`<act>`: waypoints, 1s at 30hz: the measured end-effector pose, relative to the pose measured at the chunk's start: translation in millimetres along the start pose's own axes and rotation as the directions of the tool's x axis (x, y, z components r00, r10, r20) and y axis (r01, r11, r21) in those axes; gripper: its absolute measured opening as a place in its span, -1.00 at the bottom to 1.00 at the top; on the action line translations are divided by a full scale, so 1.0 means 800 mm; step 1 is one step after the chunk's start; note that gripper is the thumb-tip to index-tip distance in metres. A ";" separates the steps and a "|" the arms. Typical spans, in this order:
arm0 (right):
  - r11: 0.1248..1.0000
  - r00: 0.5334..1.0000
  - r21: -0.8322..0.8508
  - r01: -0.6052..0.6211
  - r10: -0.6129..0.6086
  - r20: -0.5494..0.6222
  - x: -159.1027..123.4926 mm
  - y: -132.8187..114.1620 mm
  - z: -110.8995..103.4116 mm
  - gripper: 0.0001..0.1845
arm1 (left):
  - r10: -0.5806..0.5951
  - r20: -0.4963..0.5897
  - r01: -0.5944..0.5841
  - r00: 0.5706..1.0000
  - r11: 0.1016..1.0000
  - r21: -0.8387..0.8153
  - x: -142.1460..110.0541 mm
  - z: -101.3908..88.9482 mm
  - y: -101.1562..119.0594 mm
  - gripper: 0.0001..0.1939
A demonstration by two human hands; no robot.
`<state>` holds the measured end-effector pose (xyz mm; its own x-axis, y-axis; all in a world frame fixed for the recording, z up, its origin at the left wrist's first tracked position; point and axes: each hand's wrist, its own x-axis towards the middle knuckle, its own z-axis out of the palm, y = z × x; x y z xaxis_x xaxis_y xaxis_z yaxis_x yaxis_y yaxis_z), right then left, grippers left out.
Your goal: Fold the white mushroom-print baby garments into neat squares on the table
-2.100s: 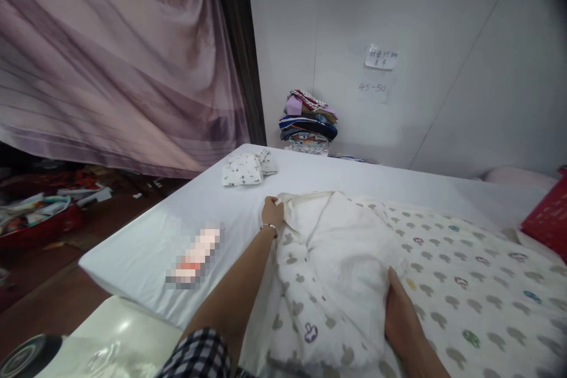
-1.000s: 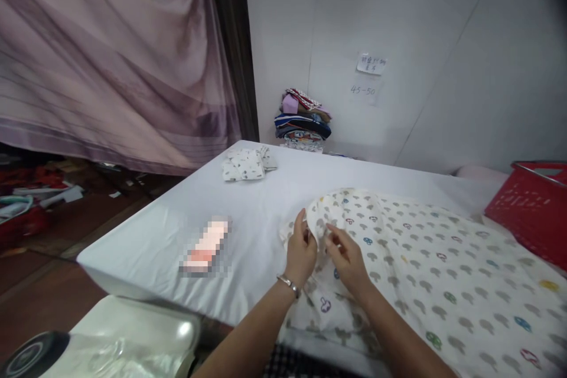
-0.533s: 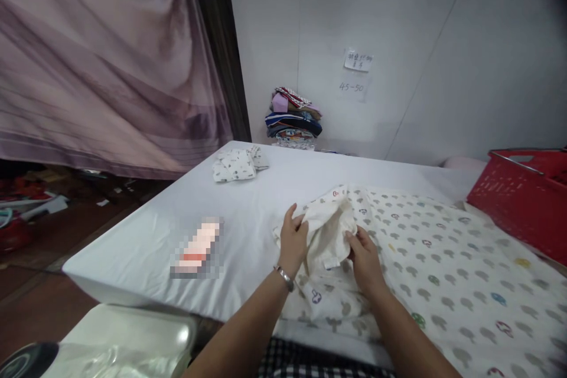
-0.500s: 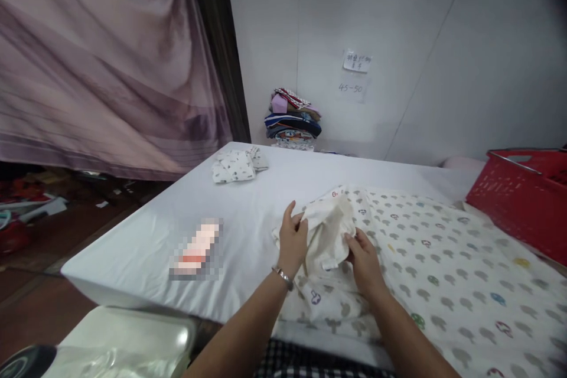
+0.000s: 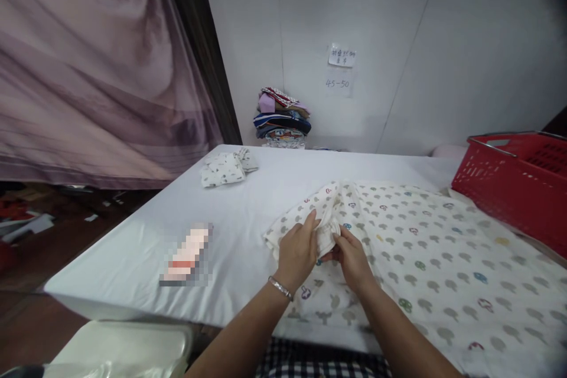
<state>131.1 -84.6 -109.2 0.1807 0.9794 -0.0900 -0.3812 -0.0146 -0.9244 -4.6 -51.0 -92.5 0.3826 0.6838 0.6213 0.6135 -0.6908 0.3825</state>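
A white cloth printed with grey and coloured mushrooms (image 5: 436, 251) lies spread over the right part of the white-covered table (image 5: 239, 248). My left hand (image 5: 299, 249), with a silver bracelet at its wrist, is closed on a bunched part of this cloth near its left end. Close by on the right, my right hand (image 5: 349, 251) pinches the same gathered part between thumb and fingers. The plain inner side of the fabric shows between the two hands. Some fingertips are hidden in the folds.
A folded printed cloth (image 5: 225, 168) lies at the table's far left. Nearer is a pixelated pinkish object (image 5: 186, 254). A red basket (image 5: 509, 183) stands at the right. Folded fabrics (image 5: 282, 115) are stacked by the wall. A pale plastic container (image 5: 119, 345) sits below the front edge.
My hands have drawn closer together, and the raised part of the cloth is now bunched smaller and lower. More of its printed left corner lies on the table. The view has shifted slightly right.
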 end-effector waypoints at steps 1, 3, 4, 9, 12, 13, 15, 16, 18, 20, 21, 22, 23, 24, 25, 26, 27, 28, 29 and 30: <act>1.000 1.000 0.012 -0.002 0.003 -0.002 -0.001 -0.001 0.000 -0.57 | 0.014 0.010 -0.014 1.000 1.000 0.013 -0.001 0.000 0.001 -0.44; 1.000 1.000 0.025 0.002 -0.002 -0.003 -0.003 -0.005 0.003 -0.55 | 0.060 0.054 -0.062 0.997 0.998 0.030 -0.004 0.003 0.005 -0.44; 1.000 1.000 0.025 0.006 -0.006 -0.003 -0.004 -0.007 0.004 -0.55 | 0.082 0.080 -0.085 0.993 0.996 0.034 -0.006 0.005 0.007 -0.43; 0.999 1.000 0.051 0.011 -0.013 0.023 -0.008 -0.014 0.004 -0.60 | 0.116 0.158 -0.125 0.981 0.991 0.051 -0.011 0.010 0.016 -0.41; 0.995 0.999 0.098 0.006 -0.009 0.035 -0.010 -0.016 0.000 -0.64 | 0.117 0.202 -0.133 0.972 0.989 0.069 -0.010 0.008 0.019 -0.41; 0.995 0.999 0.102 0.008 -0.011 0.030 -0.010 -0.017 -0.002 -0.66 | 0.115 0.217 -0.134 0.969 0.988 0.073 -0.010 0.008 0.020 -0.42; 0.996 1.000 0.088 0.010 -0.011 0.012 -0.011 -0.018 -0.003 -0.70 | 0.116 0.232 -0.138 0.966 0.987 0.083 -0.011 0.007 0.023 -0.42; 0.997 1.000 0.074 0.008 -0.008 -0.003 -0.012 -0.019 -0.003 -0.72 | 0.120 0.235 -0.144 0.965 0.986 0.088 -0.013 0.007 0.025 -0.43; 0.999 1.000 0.039 -0.003 0.004 -0.029 -0.012 -0.021 -0.002 -0.75 | 0.131 0.232 -0.155 0.964 0.984 0.086 -0.015 0.008 0.027 -0.44; 1.000 0.999 0.014 -0.005 0.005 -0.033 -0.009 -0.023 -0.002 -0.76 | 0.132 0.208 -0.147 0.969 0.987 0.058 -0.016 0.008 0.027 -0.45; 1.000 1.000 0.003 -0.003 0.003 -0.023 -0.007 -0.026 -0.001 -0.76 | 0.118 0.183 -0.127 0.976 0.991 0.038 -0.015 0.008 0.027 -0.47; 1.000 1.000 -0.009 -0.001 0.001 -0.007 -0.003 -0.029 0.000 -0.75 | 0.091 0.148 -0.095 0.985 0.995 0.018 -0.014 0.008 0.025 -0.49; 1.000 1.000 -0.021 0.001 0.000 0.015 0.002 -0.033 0.002 -0.75 | 0.054 0.108 -0.055 0.993 0.998 0.001 -0.011 0.008 0.023 -0.51; 0.999 0.999 -0.037 0.000 0.001 0.036 0.008 -0.039 0.005 -0.74 | 0.013 0.068 -0.012 0.998 1.000 -0.011 -0.007 0.007 0.019 -0.54; 0.998 0.998 -0.057 -0.003 0.006 0.055 0.015 -0.046 0.009 -0.74 | -0.029 0.032 0.030 0.999 0.999 -0.018 -0.002 0.006 0.015 -0.57; 0.997 0.997 -0.083 -0.009 0.015 0.076 0.023 -0.053 0.014 -0.74 | -0.069 0.004 0.069 0.998 0.997 -0.019 0.003 0.004 0.010 -0.60; 0.994 0.995 -0.112 -0.013 0.024 0.097 0.032 -0.062 0.020 -0.74 | -0.106 -0.016 0.105 0.994 0.994 -0.015 0.008 0.001 0.004 -0.64; 0.989 0.993 -0.145 -0.019 0.036 0.113 0.042 -0.071 0.027 -0.75 | -0.140 -0.027 0.140 0.990 0.990 -0.008 0.013 -0.002 -0.002 -0.69; 0.982 0.991 -0.185 -0.027 0.051 0.126 0.052 -0.080 0.035 -0.75 | -0.177 -0.029 0.177 0.984 0.984 0.002 0.017 -0.005 -0.008 -0.75; 0.973 0.989 -0.229 -0.034 0.066 0.133 0.063 -0.089 0.044 -0.75 | -0.217 -0.027 0.218 0.976 0.976 0.017 0.021 -0.009 -0.015 -0.80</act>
<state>135.4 -27.2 -34.8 0.0327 0.9944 -0.1006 -0.1689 -0.0937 -0.9812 -10.6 -32.5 -81.8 0.2214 0.8108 0.5418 0.6936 -0.5215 0.4969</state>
